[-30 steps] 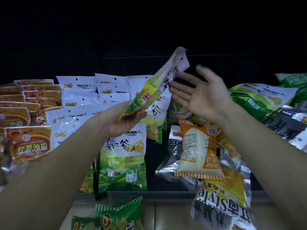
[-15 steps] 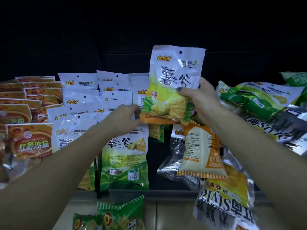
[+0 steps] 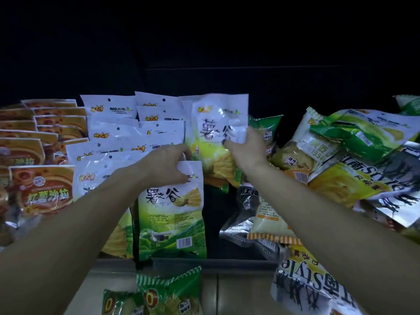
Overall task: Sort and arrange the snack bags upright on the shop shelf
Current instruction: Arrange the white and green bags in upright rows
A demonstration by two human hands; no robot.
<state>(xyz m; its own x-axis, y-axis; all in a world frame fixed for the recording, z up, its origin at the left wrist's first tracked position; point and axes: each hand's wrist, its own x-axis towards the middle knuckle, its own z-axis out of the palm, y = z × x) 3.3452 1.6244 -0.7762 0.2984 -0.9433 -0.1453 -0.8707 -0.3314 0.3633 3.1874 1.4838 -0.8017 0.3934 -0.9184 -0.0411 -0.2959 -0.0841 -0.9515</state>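
The green-and-white bag (image 3: 219, 133), a moment ago held high, is now gripped by the right hand (image 3: 244, 147) and set upright at 12 o'clock; the front bag (image 3: 172, 212) is pinched by the left hand (image 3: 168, 162).

Shop, snack aisle, dim light. Dark shelf bay with metal front lip (image 3: 238, 262) holds packaged snacks only. Many identical white-and-green bags (image 3: 127, 137) ranked upright in rows, printed fronts facing out; beside them, at left, stack of identical orange-red packs (image 3: 43, 194). Barcode (image 3: 184, 242) visible on front green bag. At right, mixed crisp bags (image 3: 354, 160) heaped loose. More green bags (image 3: 159, 296) on level below.
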